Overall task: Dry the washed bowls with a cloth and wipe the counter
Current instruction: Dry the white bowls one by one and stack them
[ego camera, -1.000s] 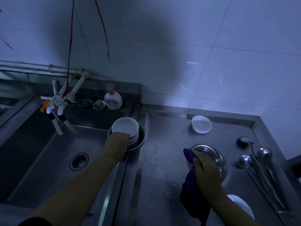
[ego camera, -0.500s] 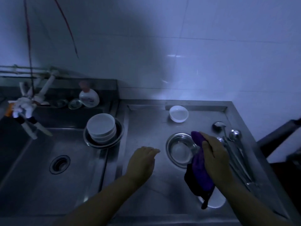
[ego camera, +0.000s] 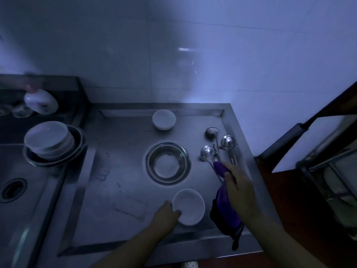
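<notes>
step: taking next bowl to dry | left hand pinches rim of white bowl on bench | right hand grips purple cloth | next: lift bowl, bring cloth inside

A broad bare stretch of the stainless steel tabletop lies open at centre-left of the frame. Obstacles crowd the right: a round steel bowl at centre, a small white ceramic bowl behind it, three steel ladles along the right edge, stacked white bowls far left.
</notes>
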The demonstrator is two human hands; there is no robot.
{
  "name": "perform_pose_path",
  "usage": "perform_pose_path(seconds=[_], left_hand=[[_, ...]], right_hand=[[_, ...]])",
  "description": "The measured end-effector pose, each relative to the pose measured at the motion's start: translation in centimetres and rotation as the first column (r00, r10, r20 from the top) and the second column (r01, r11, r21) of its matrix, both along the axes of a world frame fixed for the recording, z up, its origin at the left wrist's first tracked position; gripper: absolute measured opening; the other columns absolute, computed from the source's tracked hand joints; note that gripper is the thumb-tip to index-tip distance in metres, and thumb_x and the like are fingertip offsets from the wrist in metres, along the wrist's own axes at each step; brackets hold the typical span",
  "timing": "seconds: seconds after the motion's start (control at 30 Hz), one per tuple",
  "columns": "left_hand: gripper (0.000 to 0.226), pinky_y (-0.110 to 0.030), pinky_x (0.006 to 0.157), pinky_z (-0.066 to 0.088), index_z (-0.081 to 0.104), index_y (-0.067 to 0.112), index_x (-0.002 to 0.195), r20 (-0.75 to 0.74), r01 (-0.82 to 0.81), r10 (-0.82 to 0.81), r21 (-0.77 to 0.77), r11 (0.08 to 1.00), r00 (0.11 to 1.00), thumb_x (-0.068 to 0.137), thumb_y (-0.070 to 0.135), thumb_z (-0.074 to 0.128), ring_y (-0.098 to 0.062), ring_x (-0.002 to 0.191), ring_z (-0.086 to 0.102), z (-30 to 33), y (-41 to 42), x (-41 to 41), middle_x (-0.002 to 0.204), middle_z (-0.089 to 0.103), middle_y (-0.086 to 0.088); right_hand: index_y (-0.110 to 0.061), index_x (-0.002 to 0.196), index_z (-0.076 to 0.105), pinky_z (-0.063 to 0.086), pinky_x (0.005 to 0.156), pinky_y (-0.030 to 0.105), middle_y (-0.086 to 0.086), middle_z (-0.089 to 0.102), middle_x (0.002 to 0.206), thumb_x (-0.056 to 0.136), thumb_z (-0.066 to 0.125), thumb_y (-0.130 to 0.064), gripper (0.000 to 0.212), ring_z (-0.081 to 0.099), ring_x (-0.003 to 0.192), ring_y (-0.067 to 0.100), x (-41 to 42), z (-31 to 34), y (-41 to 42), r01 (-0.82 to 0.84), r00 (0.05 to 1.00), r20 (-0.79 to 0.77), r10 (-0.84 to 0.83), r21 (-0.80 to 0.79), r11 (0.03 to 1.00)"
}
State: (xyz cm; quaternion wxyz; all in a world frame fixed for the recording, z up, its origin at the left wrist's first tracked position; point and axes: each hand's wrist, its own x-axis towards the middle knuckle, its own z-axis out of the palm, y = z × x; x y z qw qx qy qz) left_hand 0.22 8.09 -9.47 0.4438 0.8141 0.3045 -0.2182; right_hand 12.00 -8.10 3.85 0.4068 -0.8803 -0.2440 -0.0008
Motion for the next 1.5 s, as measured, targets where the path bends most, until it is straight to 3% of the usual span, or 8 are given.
perform_pose_path(seconds=[0.1,0.33,0.53,0.8,0.93,1.17,1.33,1.5], left_hand=[[0.032,-0.021,0.071,0.034,0.048,0.003,0.116,-0.046,-0.105,0.103,-0.036,0.994,0.994,0.095,0.027,0.049,-0.020,0.103,0.053,-0.5,-1.3,0.6,0.119,0.055,-0.012],[0.010,-0.029,0.071,0.041,0.043,0.009,0.086,0.027,-0.367,0.373,-0.135,0.921,0.927,0.086,0.014,0.051,-0.025,0.086,0.053,2.2,-2.1,1.4,0.098,0.055,-0.014],[0.012,-0.029,0.055,0.046,0.052,0.012,0.091,0.224,-0.527,0.631,-0.387,0.757,0.742,0.081,0.007,0.055,-0.024,0.075,0.057,9.7,0.0,1.7,0.094,0.060,-0.014],[0.017,-0.038,0.071,0.049,0.055,0.013,0.097,0.555,-0.537,0.638,-0.361,0.763,0.534,0.091,0.029,0.055,-0.023,0.085,0.060,18.4,3.3,-0.5,0.093,0.062,-0.011],[0.003,-0.044,0.077,0.050,0.055,0.026,0.091,0.642,-0.573,0.615,-0.316,0.757,0.458,0.091,0.028,0.056,-0.023,0.085,0.062,20.0,4.5,-2.3,0.088,0.063,-0.006],[0.011,-0.030,0.070,0.054,0.056,0.023,0.103,0.715,-0.529,0.624,-0.413,0.741,0.316,0.093,0.020,0.052,-0.015,0.084,0.065,22.9,7.8,-3.8,0.095,0.064,-0.005],[0.015,-0.007,0.058,0.046,0.060,0.030,0.102,0.811,-0.494,0.488,-0.296,0.818,0.322,0.090,0.021,0.056,0.010,0.073,0.058,25.5,9.3,-4.9,0.095,0.061,0.005],[0.018,-0.027,0.077,0.049,0.064,0.033,0.101,0.796,-0.385,0.336,-0.141,0.912,0.504,0.091,0.023,0.053,-0.007,0.092,0.060,27.7,10.2,-6.1,0.103,0.066,0.003]], right_hand=[[-0.005,0.119,0.060,0.042,0.092,0.026,0.003,0.061,0.111,0.092,0.049,0.007,0.031,0.057,0.104,0.016,0.6,-1.2,-1.4,-0.041,0.999,-0.036,0.041,-0.005,0.999],[-0.027,0.105,0.052,0.045,0.087,0.021,-0.013,0.056,0.105,0.089,0.059,-0.003,0.029,0.054,0.098,0.004,0.9,-2.2,-1.6,-0.047,0.993,-0.101,0.058,0.106,0.993],[-0.003,0.093,0.062,0.040,0.091,0.011,0.002,0.055,0.106,0.083,0.063,-0.005,0.011,0.049,0.100,0.003,0.8,1.0,1.7,-0.321,0.920,0.272,0.282,0.110,0.941],[-0.004,0.095,0.072,0.055,0.084,0.032,0.018,0.064,0.108,0.088,0.059,-0.021,0.023,0.062,0.097,0.025,-1.8,4.7,7.9,-0.556,0.605,0.581,0.545,-0.182,0.811],[-0.004,0.098,0.071,0.056,0.073,0.032,0.013,0.066,0.103,0.080,0.075,-0.013,0.020,0.065,0.087,0.022,-3.7,6.3,11.5,-0.555,0.598,0.536,0.595,-0.258,0.791],[-0.009,0.125,0.056,0.047,0.091,0.025,0.007,0.057,0.121,0.093,0.043,-0.026,0.039,0.056,0.103,0.014,-8.7,9.1,14.4,-0.709,0.585,0.458,0.670,-0.113,0.696],[-0.015,0.128,0.055,0.044,0.095,0.026,0.005,0.057,0.129,0.081,0.056,-0.027,0.048,0.053,0.115,0.017,-8.3,9.4,13.8,-0.716,0.386,0.567,0.727,-0.312,0.624],[-0.016,0.104,0.069,0.049,0.089,0.034,0.004,0.068,0.112,0.095,0.053,-0.018,0.019,0.061,0.103,0.020,-3.5,10.2,13.1,-0.613,0.009,0.735,0.678,-0.531,0.584]])
